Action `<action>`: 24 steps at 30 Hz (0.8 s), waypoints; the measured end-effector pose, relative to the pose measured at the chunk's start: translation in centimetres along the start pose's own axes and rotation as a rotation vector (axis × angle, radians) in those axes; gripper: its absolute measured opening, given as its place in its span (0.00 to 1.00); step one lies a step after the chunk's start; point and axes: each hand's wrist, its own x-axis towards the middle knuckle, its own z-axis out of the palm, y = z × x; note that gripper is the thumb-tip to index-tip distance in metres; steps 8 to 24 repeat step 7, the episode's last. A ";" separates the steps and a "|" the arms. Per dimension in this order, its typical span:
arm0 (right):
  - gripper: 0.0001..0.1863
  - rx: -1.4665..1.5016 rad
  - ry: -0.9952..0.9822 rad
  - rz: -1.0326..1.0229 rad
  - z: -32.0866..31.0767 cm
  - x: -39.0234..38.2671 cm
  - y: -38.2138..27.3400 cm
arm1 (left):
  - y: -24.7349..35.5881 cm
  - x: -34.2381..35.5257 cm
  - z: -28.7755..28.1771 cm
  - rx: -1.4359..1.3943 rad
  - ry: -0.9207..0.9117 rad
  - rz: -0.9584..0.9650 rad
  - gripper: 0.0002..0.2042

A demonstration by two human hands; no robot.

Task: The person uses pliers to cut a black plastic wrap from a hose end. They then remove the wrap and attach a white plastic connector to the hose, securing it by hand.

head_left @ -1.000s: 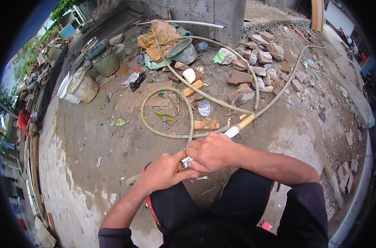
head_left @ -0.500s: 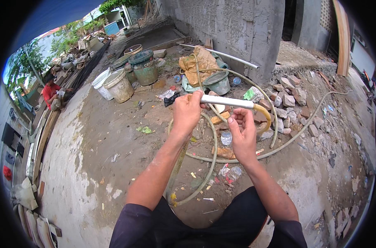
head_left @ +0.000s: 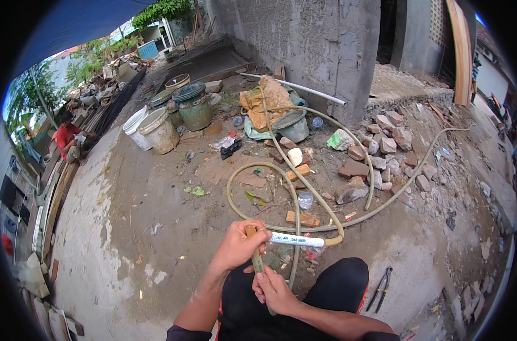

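Observation:
A short white plastic pipe (head_left: 297, 239) lies level over my lap, with a yellowish flexible hose (head_left: 334, 240) fitted on its right end. My left hand (head_left: 240, 245) is closed around the pipe's left end area. A stub of hose also pokes up between its thumb and fingers. Just below, my right hand (head_left: 274, 291) is wrapped round that same length of hose, which slants down toward my lap. Whether the stub meets the pipe is hidden by my left fingers. Beyond my hands, the rest of the hose lies in wide loops over the ground.
Pincers (head_left: 379, 290) lie right of my knee. Broken bricks and stones (head_left: 387, 145) are heaped by the grey wall (head_left: 304, 51). Buckets (head_left: 158, 132), a basin (head_left: 292, 126) and a brown sack (head_left: 268, 102) stand farther off. A person in red (head_left: 69, 136) sits at the far left.
Both hands have come down toward my lap with the pipe. My right hand has left the pipe's right side and now grips the hose below my left hand. Pincers have come into view.

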 end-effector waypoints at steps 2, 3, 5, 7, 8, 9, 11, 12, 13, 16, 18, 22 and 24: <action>0.22 0.079 -0.077 0.039 -0.2 0.4 0.3 | -0.2 1.2 -2.6 0.051 -0.117 -0.088 0.08; 0.22 0.099 -0.072 0.046 -1.0 0.1 0.3 | -1.4 2.0 -3.5 0.034 -0.172 -0.138 0.07; 0.24 0.101 -0.108 0.085 -1.5 0.8 1.6 | -2.7 2.9 -5.3 0.013 -0.285 -0.281 0.07; 0.24 0.053 -0.008 -0.008 -3.2 -0.1 1.7 | -3.7 4.1 -6.7 0.062 -0.398 -0.356 0.09; 0.24 0.053 -0.008 -0.008 -3.2 -0.1 1.7 | -3.7 4.1 -6.7 0.062 -0.398 -0.356 0.09; 0.24 0.053 -0.008 -0.008 -3.2 -0.1 1.7 | -3.7 4.1 -6.7 0.062 -0.398 -0.356 0.09; 0.24 0.053 -0.008 -0.008 -3.2 -0.1 1.7 | -3.7 4.1 -6.7 0.062 -0.398 -0.356 0.09; 0.24 0.053 -0.008 -0.008 -3.2 -0.1 1.7 | -3.7 4.1 -6.7 0.062 -0.398 -0.356 0.09; 0.24 0.053 -0.008 -0.008 -3.2 -0.1 1.7 | -3.7 4.1 -6.7 0.062 -0.398 -0.356 0.09; 0.24 0.053 -0.008 -0.008 -3.2 -0.1 1.7 | -3.7 4.1 -6.7 0.062 -0.398 -0.356 0.09; 0.24 0.053 -0.008 -0.008 -3.2 -0.1 1.7 | -3.7 4.1 -6.7 0.062 -0.398 -0.356 0.09; 0.24 0.053 -0.008 -0.008 -3.2 -0.1 1.7 | -3.7 4.1 -6.7 0.062 -0.398 -0.356 0.09; 0.24 0.053 -0.008 -0.008 -3.2 -0.1 1.7 | -3.7 4.1 -6.7 0.062 -0.398 -0.356 0.09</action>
